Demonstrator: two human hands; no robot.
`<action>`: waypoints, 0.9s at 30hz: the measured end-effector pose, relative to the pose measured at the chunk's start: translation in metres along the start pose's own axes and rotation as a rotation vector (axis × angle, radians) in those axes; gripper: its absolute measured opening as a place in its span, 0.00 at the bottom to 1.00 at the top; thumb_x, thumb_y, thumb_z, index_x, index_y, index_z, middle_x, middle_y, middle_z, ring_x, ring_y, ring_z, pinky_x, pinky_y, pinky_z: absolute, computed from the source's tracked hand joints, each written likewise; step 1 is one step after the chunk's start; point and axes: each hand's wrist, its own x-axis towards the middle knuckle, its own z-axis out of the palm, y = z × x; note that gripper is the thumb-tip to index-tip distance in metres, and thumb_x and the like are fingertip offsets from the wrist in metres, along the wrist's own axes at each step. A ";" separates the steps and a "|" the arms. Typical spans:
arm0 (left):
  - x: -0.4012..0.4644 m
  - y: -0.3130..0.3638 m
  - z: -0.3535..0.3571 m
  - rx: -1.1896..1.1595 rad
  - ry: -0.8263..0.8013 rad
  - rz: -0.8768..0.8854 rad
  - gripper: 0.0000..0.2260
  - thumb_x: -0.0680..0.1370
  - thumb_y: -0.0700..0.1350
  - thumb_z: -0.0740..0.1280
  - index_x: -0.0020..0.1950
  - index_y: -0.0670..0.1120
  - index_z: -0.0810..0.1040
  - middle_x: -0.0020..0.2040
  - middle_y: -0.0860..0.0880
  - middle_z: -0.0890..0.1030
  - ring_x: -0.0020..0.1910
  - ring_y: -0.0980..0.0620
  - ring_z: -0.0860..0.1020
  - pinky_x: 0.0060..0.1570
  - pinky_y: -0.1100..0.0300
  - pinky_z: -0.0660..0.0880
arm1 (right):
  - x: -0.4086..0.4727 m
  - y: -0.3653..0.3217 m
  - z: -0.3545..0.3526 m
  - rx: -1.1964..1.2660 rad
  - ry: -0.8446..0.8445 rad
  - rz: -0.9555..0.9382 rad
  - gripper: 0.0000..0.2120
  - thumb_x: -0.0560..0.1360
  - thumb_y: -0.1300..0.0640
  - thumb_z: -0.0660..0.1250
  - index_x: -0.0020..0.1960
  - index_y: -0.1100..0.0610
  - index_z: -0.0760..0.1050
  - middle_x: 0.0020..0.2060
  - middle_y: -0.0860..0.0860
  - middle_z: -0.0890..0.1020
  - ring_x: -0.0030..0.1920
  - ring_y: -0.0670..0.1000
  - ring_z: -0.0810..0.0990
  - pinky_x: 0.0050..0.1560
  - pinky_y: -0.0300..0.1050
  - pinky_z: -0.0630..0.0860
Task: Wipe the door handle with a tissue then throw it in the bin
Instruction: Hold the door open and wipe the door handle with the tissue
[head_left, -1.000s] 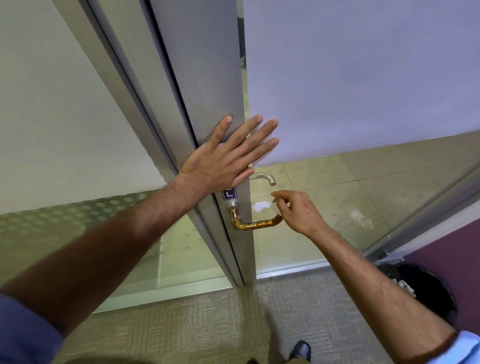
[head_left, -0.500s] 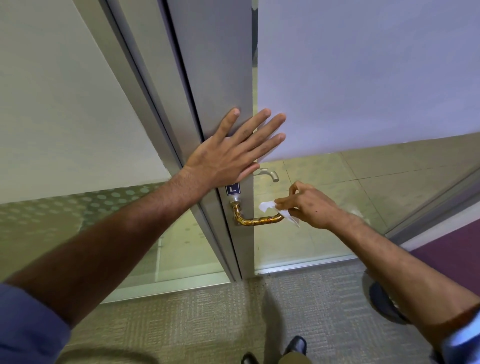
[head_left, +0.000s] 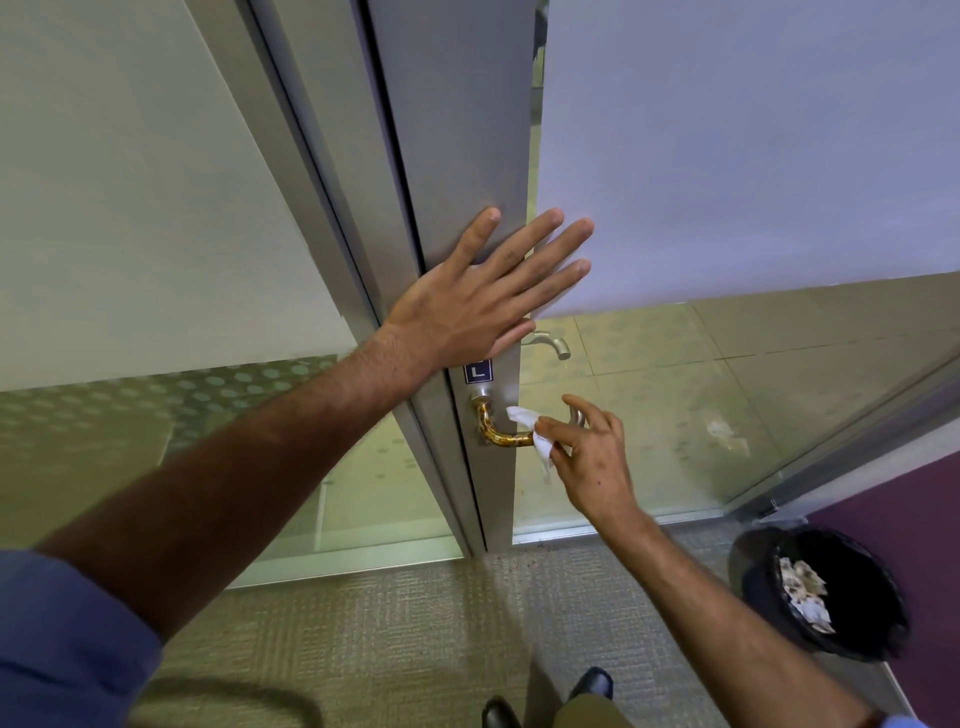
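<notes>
A gold, curved door handle (head_left: 494, 435) sticks out from the grey door edge (head_left: 457, 156). My right hand (head_left: 587, 457) pinches a white tissue (head_left: 532, 428) and presses it onto the handle's bar, hiding the bar's outer end. My left hand (head_left: 483, 301) lies flat on the door above the handle, fingers spread. A black bin (head_left: 826, 597) with crumpled paper inside stands on the floor at the lower right.
A second silver handle (head_left: 550, 343) shows through the glass on the door's far side. Frosted glass panels flank the door. A purple wall (head_left: 914, 519) stands behind the bin. My black shoes (head_left: 592, 686) rest on beige carpet below.
My right hand has slid the tissue along the handle bar toward the door and opened its fingers a little. The view dropped, bringing the bin back into sight. The left hand stays put.
</notes>
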 end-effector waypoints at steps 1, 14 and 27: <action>0.000 0.000 0.000 -0.001 0.000 -0.001 0.36 0.87 0.64 0.50 0.89 0.48 0.45 0.87 0.43 0.48 0.84 0.40 0.52 0.75 0.34 0.40 | -0.002 -0.006 0.004 0.007 0.028 -0.014 0.17 0.67 0.67 0.77 0.52 0.50 0.85 0.63 0.60 0.80 0.61 0.63 0.74 0.57 0.56 0.72; 0.001 -0.002 -0.001 -0.021 0.002 -0.008 0.37 0.86 0.65 0.52 0.89 0.48 0.45 0.87 0.43 0.48 0.84 0.41 0.52 0.75 0.35 0.42 | 0.033 -0.047 -0.002 0.640 -0.147 0.184 0.10 0.72 0.56 0.72 0.43 0.40 0.84 0.44 0.44 0.83 0.52 0.56 0.81 0.48 0.56 0.82; 0.000 0.000 0.000 -0.009 0.016 0.002 0.36 0.86 0.66 0.50 0.89 0.48 0.46 0.87 0.44 0.49 0.84 0.41 0.53 0.74 0.34 0.42 | 0.044 -0.057 0.020 0.241 0.037 0.055 0.09 0.69 0.68 0.67 0.41 0.54 0.77 0.32 0.47 0.81 0.37 0.57 0.78 0.44 0.52 0.76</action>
